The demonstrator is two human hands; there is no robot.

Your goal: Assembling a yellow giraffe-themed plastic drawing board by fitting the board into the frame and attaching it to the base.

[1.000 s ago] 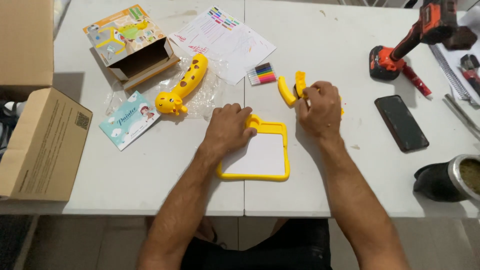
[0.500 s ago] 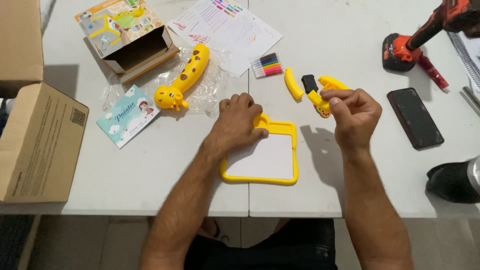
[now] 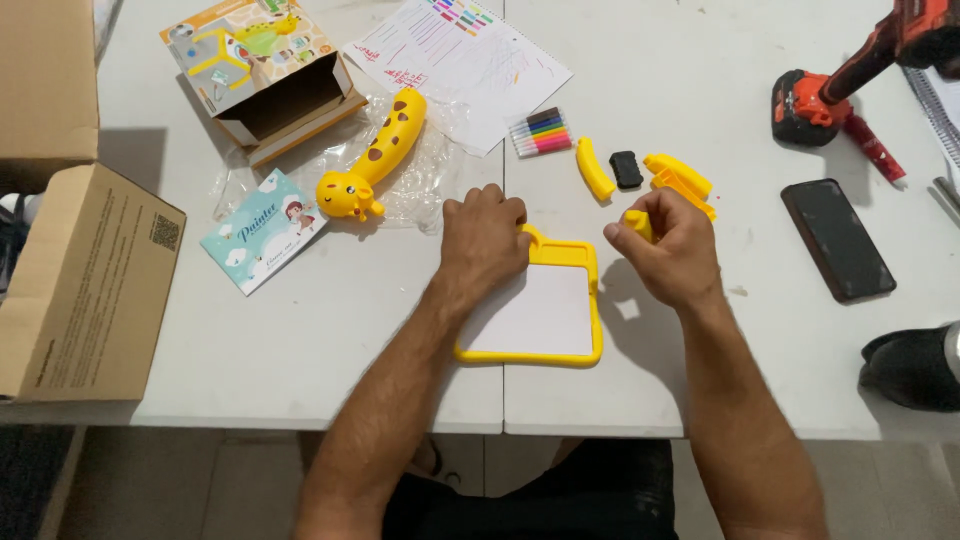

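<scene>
the white surface [image 3: 300,340] carries everything, with an open cardboard box [image 3: 70,290] at its left edge. in the middle lies the yellow-framed drawing board [image 3: 545,315], flat. the left hand [image 3: 485,240] presses down on its top left corner, fingers curled, seemingly to keep it from sliding. the right hand [image 3: 672,250] hovers just beside the board's top right corner, closed around a small yellow piece [image 3: 636,222], likely so it can be brought to the frame. the giraffe-shaped toy [image 3: 375,160] rests on clear wrap. loose yellow parts [image 3: 680,180], a curved yellow piece [image 3: 595,170] and a pack of markers [image 3: 542,132] lie within reach above.
</scene>
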